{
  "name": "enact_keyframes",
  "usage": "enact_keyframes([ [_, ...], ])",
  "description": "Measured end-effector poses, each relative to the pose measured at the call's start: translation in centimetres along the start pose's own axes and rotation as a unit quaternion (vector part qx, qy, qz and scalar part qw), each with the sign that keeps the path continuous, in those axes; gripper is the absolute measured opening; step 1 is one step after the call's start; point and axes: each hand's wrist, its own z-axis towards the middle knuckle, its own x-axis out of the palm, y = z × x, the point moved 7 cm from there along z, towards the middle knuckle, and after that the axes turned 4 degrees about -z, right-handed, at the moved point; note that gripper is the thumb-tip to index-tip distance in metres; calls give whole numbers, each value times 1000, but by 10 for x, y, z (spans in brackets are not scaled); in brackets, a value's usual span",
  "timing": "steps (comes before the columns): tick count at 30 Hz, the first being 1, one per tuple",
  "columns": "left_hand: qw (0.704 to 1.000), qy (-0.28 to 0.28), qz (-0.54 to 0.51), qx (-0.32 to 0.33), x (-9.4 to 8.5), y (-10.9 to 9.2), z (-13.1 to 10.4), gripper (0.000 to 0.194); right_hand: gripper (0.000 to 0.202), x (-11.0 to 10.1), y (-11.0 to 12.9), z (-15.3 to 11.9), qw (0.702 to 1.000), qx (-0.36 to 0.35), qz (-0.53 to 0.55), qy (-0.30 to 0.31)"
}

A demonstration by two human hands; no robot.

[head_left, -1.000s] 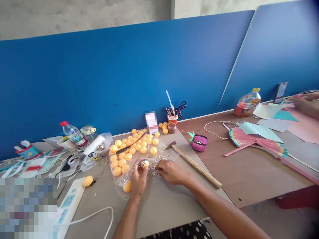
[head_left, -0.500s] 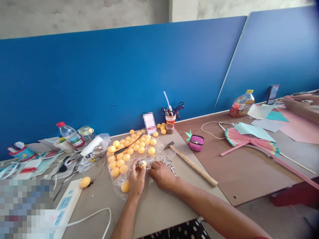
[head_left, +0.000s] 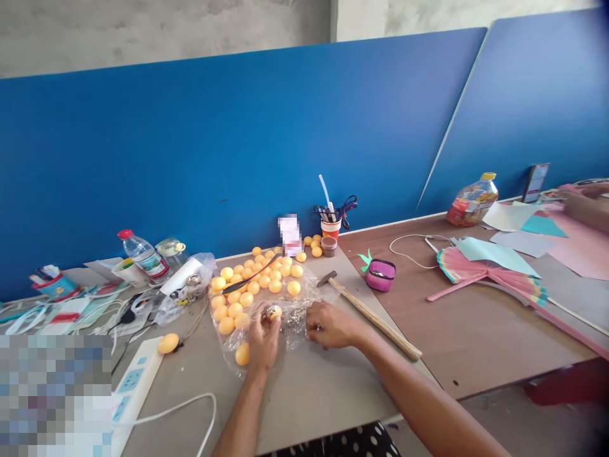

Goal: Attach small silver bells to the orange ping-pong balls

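My left hand point(head_left: 264, 336) is closed around an orange ball point(head_left: 275, 313) that looks like a ping-pong ball, with shiny silver bits on its upper side. To the right, the fingers of my right hand point(head_left: 330, 325) are pinched together beside a pile of small silver metal pieces point(head_left: 297, 317). Whatever sits in that pinch is too small to make out. Many plain orange balls point(head_left: 253, 287) lie behind my hands on a clear plastic bag point(head_left: 228, 346), and a black strap point(head_left: 250, 277) crosses them.
Right of my hands lies a hammer point(head_left: 375, 317) with a wooden handle. A purple pouch point(head_left: 380, 274), a cup of tools point(head_left: 331, 227) and a pink fan point(head_left: 490, 266) stand or lie farther back. On the left are a power strip point(head_left: 137, 381) and a water bottle point(head_left: 145, 257). Another person's hand point(head_left: 587, 203) shows at far right.
My right hand has moved right, away from the left hand, uncovering more of the silver pile. My left hand still holds the ball. The whole view has shifted slightly.
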Motion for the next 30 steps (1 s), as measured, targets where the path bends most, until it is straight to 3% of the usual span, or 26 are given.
enact_keyframes([
  [4,1000,-10,7,-2,-1,-2,1,40,14,1,10,-3,996,-26,-87,17],
  [6,1000,-10,9,1,-1,-3,1,39,10,6,19,0,995,-38,-94,-4],
  [10,1000,-20,13,-2,-3,-4,2,39,27,23,29,9,991,-58,-113,-54],
  [16,1000,-27,-4,-4,-3,-7,1,42,16,47,18,20,982,-16,-186,-39],
  [25,1000,-13,-1,12,-2,0,1,40,13,48,20,18,974,-40,-217,-49],
  [30,1000,-13,13,12,-4,-3,1,39,8,37,22,16,983,-41,-157,-87],
])
